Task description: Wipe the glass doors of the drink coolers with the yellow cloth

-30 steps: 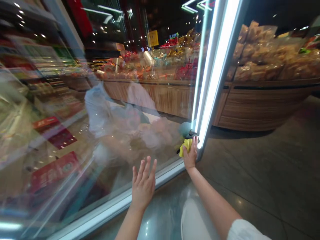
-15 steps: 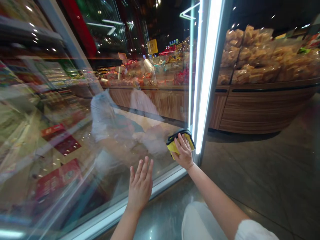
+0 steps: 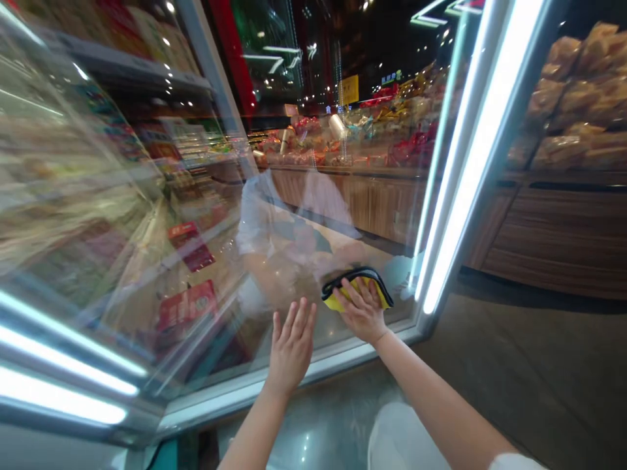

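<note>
The right hand (image 3: 363,312) holds a folded, black-edged yellow cloth (image 3: 365,273) against the clear glass pane (image 3: 329,333), near its lower right corner; the left hand (image 3: 292,343) is wide, fingers straight, near the bottom edge.

One head-worn camera looks forward and down from close above both hands (image 3: 292,349) toward the glass pane (image 3: 313,215)

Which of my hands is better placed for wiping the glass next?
Probably your right hand: its fingers lie spread over the yellow cloth, seemingly against the glass. Your left hand, fingers extended, is apart from the cloth.
</note>
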Demonstrator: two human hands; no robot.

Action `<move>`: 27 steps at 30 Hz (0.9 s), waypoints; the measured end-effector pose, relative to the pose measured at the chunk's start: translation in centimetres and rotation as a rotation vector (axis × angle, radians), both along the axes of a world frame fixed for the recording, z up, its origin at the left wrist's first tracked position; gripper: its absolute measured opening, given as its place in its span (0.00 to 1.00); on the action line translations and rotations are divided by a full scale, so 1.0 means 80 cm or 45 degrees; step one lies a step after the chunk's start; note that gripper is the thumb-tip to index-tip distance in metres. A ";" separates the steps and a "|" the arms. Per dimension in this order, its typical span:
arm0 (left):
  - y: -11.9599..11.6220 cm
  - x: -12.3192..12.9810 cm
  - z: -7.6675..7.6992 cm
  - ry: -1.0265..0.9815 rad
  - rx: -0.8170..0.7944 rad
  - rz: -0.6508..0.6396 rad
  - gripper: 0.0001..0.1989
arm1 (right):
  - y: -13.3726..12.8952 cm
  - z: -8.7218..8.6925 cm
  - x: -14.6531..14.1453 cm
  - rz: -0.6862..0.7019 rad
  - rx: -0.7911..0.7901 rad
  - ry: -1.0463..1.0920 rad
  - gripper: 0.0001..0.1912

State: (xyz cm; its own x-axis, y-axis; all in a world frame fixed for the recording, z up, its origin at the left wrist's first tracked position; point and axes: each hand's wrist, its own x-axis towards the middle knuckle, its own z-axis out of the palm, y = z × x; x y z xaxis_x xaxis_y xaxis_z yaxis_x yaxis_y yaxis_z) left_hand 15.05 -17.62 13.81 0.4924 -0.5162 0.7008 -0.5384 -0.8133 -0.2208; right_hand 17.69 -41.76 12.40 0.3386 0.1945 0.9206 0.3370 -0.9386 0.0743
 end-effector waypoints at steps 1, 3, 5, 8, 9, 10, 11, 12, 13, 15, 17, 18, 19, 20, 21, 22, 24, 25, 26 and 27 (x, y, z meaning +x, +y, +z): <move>0.008 0.000 -0.001 0.002 -0.005 0.007 0.40 | -0.008 -0.011 -0.005 -0.010 -0.049 0.024 0.29; 0.025 0.001 -0.004 -0.005 -0.015 0.020 0.39 | -0.026 -0.015 -0.008 -0.031 -0.066 0.012 0.28; 0.043 0.003 -0.006 -0.028 -0.043 0.042 0.39 | -0.028 0.004 -0.003 -0.050 0.045 -0.055 0.27; 0.065 0.006 -0.008 -0.066 -0.109 0.100 0.40 | 0.016 0.048 0.008 -0.081 0.244 -0.089 0.30; 0.072 0.007 -0.008 -0.072 -0.128 0.117 0.41 | 0.038 0.057 0.009 -0.081 0.254 -0.070 0.31; 0.078 0.007 -0.007 -0.071 -0.143 0.130 0.42 | 0.057 0.061 0.008 -0.066 0.222 -0.047 0.32; 0.085 0.006 -0.005 -0.064 -0.155 0.143 0.42 | 0.073 0.059 0.006 -0.032 0.148 -0.026 0.33; 0.092 0.005 -0.002 -0.053 -0.166 0.156 0.42 | 0.082 0.054 0.001 0.015 0.046 -0.018 0.32; 0.100 0.004 0.000 -0.040 -0.179 0.171 0.43 | 0.084 0.046 -0.004 0.065 -0.070 -0.018 0.30; 0.118 0.001 0.007 -0.012 -0.208 0.199 0.44 | 0.071 0.031 -0.014 0.142 -0.281 -0.014 0.28; 0.137 -0.002 0.013 -0.001 -0.242 0.225 0.48 | 0.050 0.029 -0.018 0.162 -0.383 -0.008 0.29; 0.146 -0.005 0.016 -0.005 -0.258 0.242 0.50 | 0.043 0.034 -0.018 0.152 -0.379 -0.010 0.29; 0.154 -0.007 0.019 -0.011 -0.271 0.262 0.52 | 0.043 0.044 -0.015 0.132 -0.340 -0.019 0.29; 0.161 -0.009 0.022 -0.020 -0.281 0.287 0.54 | 0.050 0.056 -0.012 0.107 -0.273 -0.038 0.28; 0.168 -0.011 0.024 -0.026 -0.288 0.314 0.55 | 0.065 0.069 -0.007 0.080 -0.190 -0.061 0.27; 0.173 -0.013 0.026 -0.027 -0.291 0.341 0.56 | 0.085 0.081 -0.003 0.059 -0.112 -0.082 0.27; 0.181 -0.017 0.027 -0.013 -0.288 0.387 0.57 | 0.132 0.093 0.002 0.060 -0.049 -0.097 0.27; 0.184 -0.019 0.027 -0.007 -0.281 0.404 0.58 | 0.154 0.093 0.002 0.089 -0.087 -0.101 0.27; 0.187 -0.020 0.027 -0.003 -0.271 0.416 0.58 | 0.170 0.089 0.000 0.135 -0.167 -0.106 0.27; 0.191 -0.022 0.025 -0.001 -0.260 0.426 0.58 | 0.179 0.083 -0.004 0.190 -0.275 -0.109 0.27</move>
